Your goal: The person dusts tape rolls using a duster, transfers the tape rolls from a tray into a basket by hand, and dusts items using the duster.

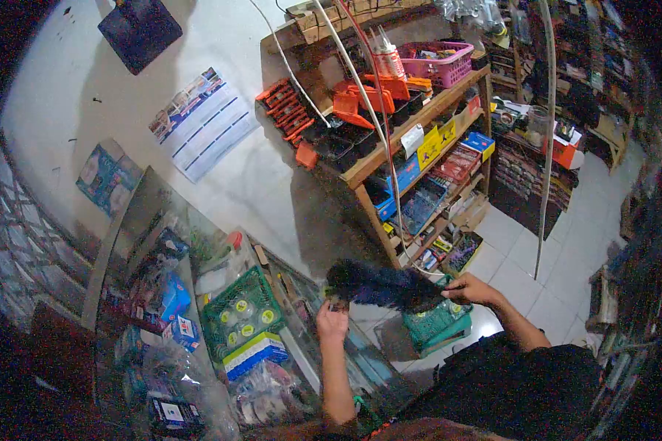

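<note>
A black feather duster (386,285) lies nearly level between my two hands, above the gap beside the glass counter. My right hand (469,289) is closed round its right end. At the other end is my left hand (332,320), palm up and bare, with the fingers looking stretched out against the feathers. The dark feathers partly hide those fingertips, so I cannot tell how firmly they touch. Below the duster stands a green crate (435,327).
On the glass counter (338,367) at left are a green basket (212,323) of round yellow-labelled items, a blue-and-green box (256,356) and plastic bags. A wooden shelf (419,131) carries orange-lidded bins and a pink basket (441,71). Cables and a pole (549,147) hang in front.
</note>
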Motion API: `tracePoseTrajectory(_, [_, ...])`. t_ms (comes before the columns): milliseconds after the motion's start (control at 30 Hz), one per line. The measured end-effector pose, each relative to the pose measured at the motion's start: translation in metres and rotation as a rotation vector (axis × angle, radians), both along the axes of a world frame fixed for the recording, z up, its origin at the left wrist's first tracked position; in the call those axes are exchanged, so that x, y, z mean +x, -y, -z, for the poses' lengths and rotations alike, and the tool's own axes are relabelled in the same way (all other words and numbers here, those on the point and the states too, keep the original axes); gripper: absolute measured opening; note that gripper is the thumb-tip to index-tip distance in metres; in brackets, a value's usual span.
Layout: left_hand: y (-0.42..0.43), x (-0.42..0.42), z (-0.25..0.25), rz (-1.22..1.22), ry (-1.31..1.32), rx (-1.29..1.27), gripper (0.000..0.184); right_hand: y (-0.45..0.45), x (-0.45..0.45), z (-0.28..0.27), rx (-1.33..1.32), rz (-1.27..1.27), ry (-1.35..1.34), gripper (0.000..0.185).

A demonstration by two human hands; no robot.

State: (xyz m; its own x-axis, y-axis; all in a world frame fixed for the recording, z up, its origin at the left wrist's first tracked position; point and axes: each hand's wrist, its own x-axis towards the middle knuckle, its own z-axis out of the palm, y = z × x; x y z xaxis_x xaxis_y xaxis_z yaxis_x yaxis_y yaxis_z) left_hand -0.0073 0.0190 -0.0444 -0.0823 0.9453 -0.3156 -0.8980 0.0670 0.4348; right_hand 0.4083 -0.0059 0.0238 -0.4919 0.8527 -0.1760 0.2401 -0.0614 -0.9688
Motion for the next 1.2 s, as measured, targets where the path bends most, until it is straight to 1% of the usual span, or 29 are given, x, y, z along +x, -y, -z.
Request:
tracePoseTrajectory(33, [0.001,0.000,0.003,-0.006,0.005,-0.003,0.028,0.001,0.001,0.003,-0.067,0.000,-0.009,0.042])
tracePoseTrajectory(133, [0.005,0.011,-0.011,-0.011,0.020,0.003,0.026,-0.001,0.003,0.011,0.034,-0.026,0.049,0.042])
tracePoseTrajectory(200, [0.004,0.014,-0.016,0.001,0.035,0.034,0.027,0.003,0.002,0.007,-0.017,0.035,0.006,0.042])
tracePoseTrajectory(233, [0.004,0.016,-0.018,-0.022,0.009,0.013,0.028,0.004,0.002,0.005,-0.042,0.067,-0.014,0.042])
tracePoseTrajectory(300, [0.010,0.020,-0.022,-0.062,-0.044,-0.033,0.030,0.002,0.007,0.015,-0.066,0.015,-0.029,0.042])
tracePoseTrajectory(333, [0.009,0.019,-0.020,-0.007,-0.010,0.070,0.029,0.003,0.009,0.016,-0.080,-0.009,-0.038,0.042])
tracePoseTrajectory(433, [0.008,0.018,-0.014,0.034,-0.032,0.053,0.027,0.005,0.011,0.014,0.012,0.079,0.032,0.042])
tracePoseTrajectory(467, [0.009,0.018,-0.016,0.020,-0.088,-0.042,0.030,0.004,0.012,0.014,0.001,0.090,0.025,0.042])
tracePoseTrajectory(533, [0.005,0.009,-0.006,0.081,-0.097,0.002,0.028,0.004,0.014,0.013,-0.022,0.112,0.011,0.041])
tracePoseTrajectory(567, [0.003,0.006,-0.001,0.112,-0.102,0.024,0.028,0.003,0.015,0.014,-0.018,0.065,0.020,0.040])
tracePoseTrajectory(633, [0.003,0.009,0.002,0.081,-0.052,0.038,0.026,0.001,0.017,0.014,-0.006,-0.028,0.038,0.039])
tracePoseTrajectory(667, [0.002,0.012,-0.002,0.066,-0.026,0.050,0.026,0.001,0.014,0.012,0.002,-0.019,0.033,0.038])
tracePoseTrajectory(767, [-0.004,0.015,0.004,0.049,-0.113,0.134,0.029,0.006,0.007,0.007,-0.009,0.019,-0.009,0.038])
tracePoseTrajectory(833, [-0.001,0.010,0.013,-0.011,-0.131,0.070,0.033,0.005,0.004,0.015,-0.063,0.052,-0.081,0.038])
tracePoseTrajectory(867, [0.001,0.009,0.015,-0.044,-0.141,0.037,0.035,0.003,0.004,0.017,-0.077,0.041,-0.062,0.038])
tracePoseTrajectory(933, [0.003,0.007,0.012,0.011,-0.052,0.127,0.030,0.003,0.006,0.012,-0.038,-0.027,-0.032,0.038])
tracePoseTrajectory(967, [0.003,0.013,-0.003,0.042,-0.008,0.175,0.028,0.002,0.007,0.007,-0.015,-0.058,-0.017,0.037])
tracePoseTrajectory(1000, [0.004,0.021,-0.018,0.030,-0.037,0.157,0.020,0.001,0.006,0.008,-0.040,-0.008,-0.024,0.038])
tracePoseTrajectory(1067, [0.003,0.012,-0.002,0.018,-0.041,0.120,0.019,0.003,0.002,0.015,-0.091,0.089,-0.035,0.038])
tracePoseTrajectory(1100, [0.003,0.006,0.008,0.008,-0.044,0.102,0.018,0.001,0.002,0.019,-0.076,0.073,-0.019,0.038])
tracePoseTrajectory(1133, [0.007,0.018,-0.011,-0.047,-0.059,0.043,0.023,0.000,0.003,0.023,-0.063,0.055,-0.005,0.038])
tracePoseTrajectory(1200, [0.005,0.019,-0.012,-0.041,-0.045,0.072,0.024,-0.001,0.005,0.028,-0.071,0.019,0.040,0.037])
